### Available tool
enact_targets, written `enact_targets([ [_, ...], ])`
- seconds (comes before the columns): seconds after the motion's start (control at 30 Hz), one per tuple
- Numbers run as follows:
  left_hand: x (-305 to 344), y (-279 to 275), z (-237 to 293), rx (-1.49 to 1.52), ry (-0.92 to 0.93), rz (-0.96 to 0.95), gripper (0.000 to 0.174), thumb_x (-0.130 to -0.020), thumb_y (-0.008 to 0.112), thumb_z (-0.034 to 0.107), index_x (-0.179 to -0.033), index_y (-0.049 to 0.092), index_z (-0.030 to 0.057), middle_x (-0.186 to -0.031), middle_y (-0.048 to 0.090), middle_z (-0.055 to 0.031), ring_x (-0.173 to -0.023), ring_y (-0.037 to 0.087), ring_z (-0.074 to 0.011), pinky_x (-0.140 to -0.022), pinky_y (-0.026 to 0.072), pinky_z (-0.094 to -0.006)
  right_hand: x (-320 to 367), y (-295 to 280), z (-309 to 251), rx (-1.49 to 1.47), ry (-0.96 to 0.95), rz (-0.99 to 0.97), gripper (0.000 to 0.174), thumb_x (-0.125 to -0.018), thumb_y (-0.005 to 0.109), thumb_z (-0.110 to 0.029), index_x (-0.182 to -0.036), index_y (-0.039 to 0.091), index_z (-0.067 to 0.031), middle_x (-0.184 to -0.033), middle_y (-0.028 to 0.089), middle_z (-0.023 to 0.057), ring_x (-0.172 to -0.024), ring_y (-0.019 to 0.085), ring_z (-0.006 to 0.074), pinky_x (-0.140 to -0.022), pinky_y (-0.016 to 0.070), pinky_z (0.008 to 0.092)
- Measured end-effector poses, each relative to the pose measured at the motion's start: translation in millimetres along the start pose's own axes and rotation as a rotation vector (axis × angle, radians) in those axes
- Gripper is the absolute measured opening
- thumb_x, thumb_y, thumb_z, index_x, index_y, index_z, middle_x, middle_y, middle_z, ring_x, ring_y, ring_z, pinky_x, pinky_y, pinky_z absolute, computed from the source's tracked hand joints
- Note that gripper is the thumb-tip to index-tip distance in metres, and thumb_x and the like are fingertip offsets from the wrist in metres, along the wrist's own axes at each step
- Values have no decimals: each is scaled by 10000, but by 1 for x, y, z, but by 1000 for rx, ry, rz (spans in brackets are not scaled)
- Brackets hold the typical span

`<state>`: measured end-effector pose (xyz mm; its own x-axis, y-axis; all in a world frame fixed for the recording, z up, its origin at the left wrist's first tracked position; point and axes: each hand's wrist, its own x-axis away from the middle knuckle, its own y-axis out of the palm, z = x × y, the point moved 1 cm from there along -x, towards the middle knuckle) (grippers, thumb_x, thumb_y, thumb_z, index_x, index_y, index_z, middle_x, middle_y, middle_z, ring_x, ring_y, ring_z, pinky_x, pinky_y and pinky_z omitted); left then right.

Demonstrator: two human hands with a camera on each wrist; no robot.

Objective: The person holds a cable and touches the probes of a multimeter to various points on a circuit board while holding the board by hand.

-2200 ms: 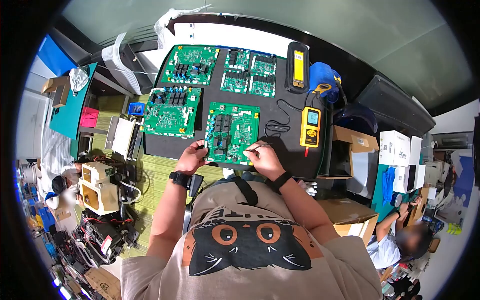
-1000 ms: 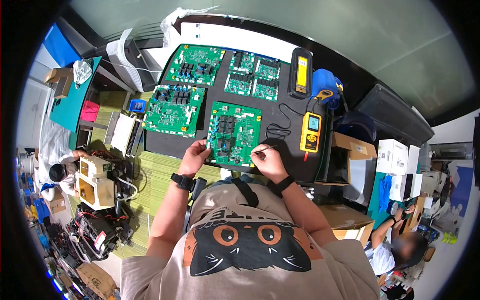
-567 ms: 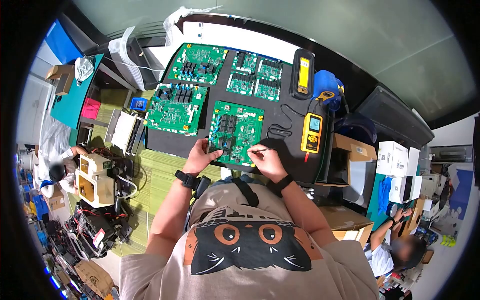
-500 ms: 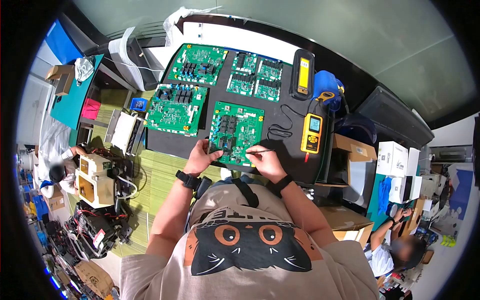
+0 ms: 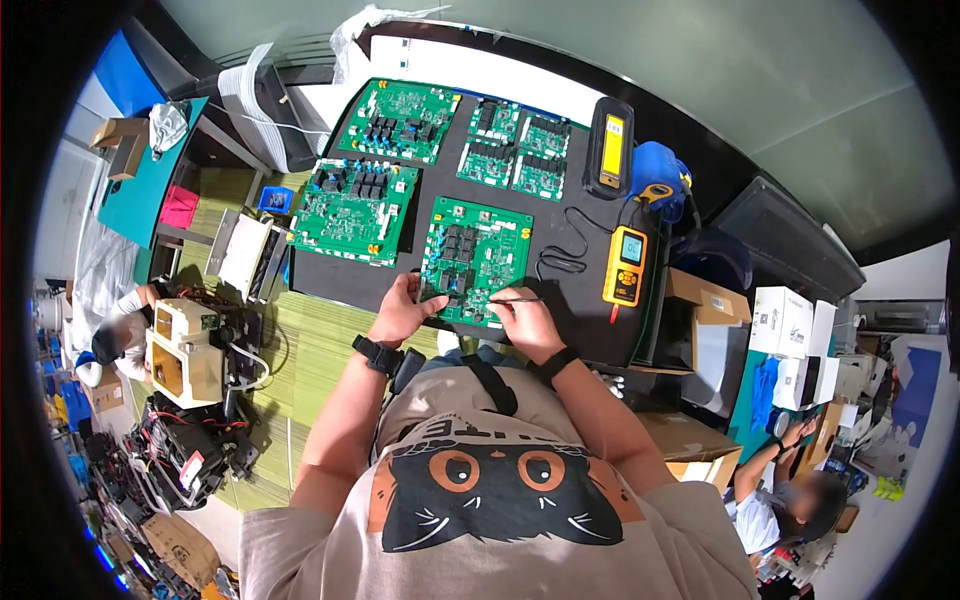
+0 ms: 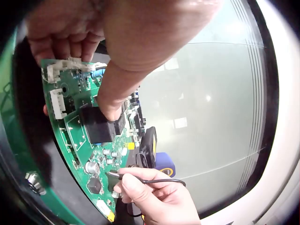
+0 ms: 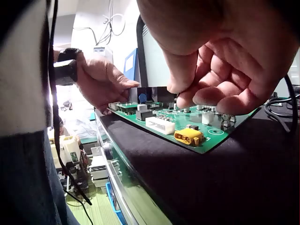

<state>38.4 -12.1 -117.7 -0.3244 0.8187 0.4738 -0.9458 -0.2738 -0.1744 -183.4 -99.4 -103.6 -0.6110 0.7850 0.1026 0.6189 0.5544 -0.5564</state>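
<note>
A green circuit board (image 5: 478,262) lies on the black mat, near its front edge. The left hand (image 5: 403,312) grips the board's left edge; in the left wrist view its thumb (image 6: 112,101) rests on a black block (image 6: 97,124) while the other fingers are at the board's edge. Between thumb and fingers the right hand (image 5: 528,322) pinches a thin dark probe (image 5: 518,300) with a black cable, its tip at the lower right part of the board. In the right wrist view, the right fingers (image 7: 220,101) are curled low over the components, and the tip is mostly hidden.
More green boards (image 5: 355,210) lie left and behind, with several small ones (image 5: 541,176) at the back. A yellow meter (image 5: 625,268) with a black cable (image 5: 562,262), a black-and-yellow device (image 5: 611,150) and a blue tool (image 5: 658,178) are at the right. Another person sits at far right.
The left hand has moved from the board's edge so its thumb lies over the components. The right hand has shifted slightly left on the board with the probe. The head view has shifted slightly.
</note>
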Motion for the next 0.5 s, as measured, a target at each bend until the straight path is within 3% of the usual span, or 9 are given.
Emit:
enact_targets([
  [0.07,0,0,-1,-12,13,6,619,-789,792,93,-1250,427,-97,-1115,611,-118,-1015,585,-164,-874,498,-297,-1,-1,0,72,-176,82,140,-844,653,-141,-941,653,-41,-897,648,139,-863,598,349,-774,491,431],
  [0.23,-5,0,-15,61,65,26,628,-748,837,189,-1208,487,-54,-1047,637,-111,-958,594,-165,-853,496,-303,-1,-1,0,127,-261,111,118,-825,659,-142,-898,650,-49,-888,622,113,-893,569,326,-797,469,423],
  [0.3,-4,0,-12,-26,46,6,603,-794,783,71,-1247,420,-93,-1122,607,-112,-1019,581,-157,-878,495,-293,-1,1,4,125,-288,120,113,-825,659,-146,-881,646,-49,-890,615,109,-887,564,325,-795,466,421],
  [0.43,-3,0,-11,-37,33,4,601,-795,781,67,-1249,420,-93,-1115,608,-107,-1015,579,-151,-880,493,-290,0,2,7,200,-331,89,110,-816,658,-156,-875,634,-66,-885,593,98,-889,557,312,-797,451,419],
  [0.5,-3,0,-11,44,57,27,600,-757,825,156,-1203,486,-58,-1055,639,-115,-960,598,-167,-855,497,-300,2,1,7,223,-340,66,110,-814,655,-159,-880,630,-75,-889,586,91,-899,555,303,-802,446,416],
])
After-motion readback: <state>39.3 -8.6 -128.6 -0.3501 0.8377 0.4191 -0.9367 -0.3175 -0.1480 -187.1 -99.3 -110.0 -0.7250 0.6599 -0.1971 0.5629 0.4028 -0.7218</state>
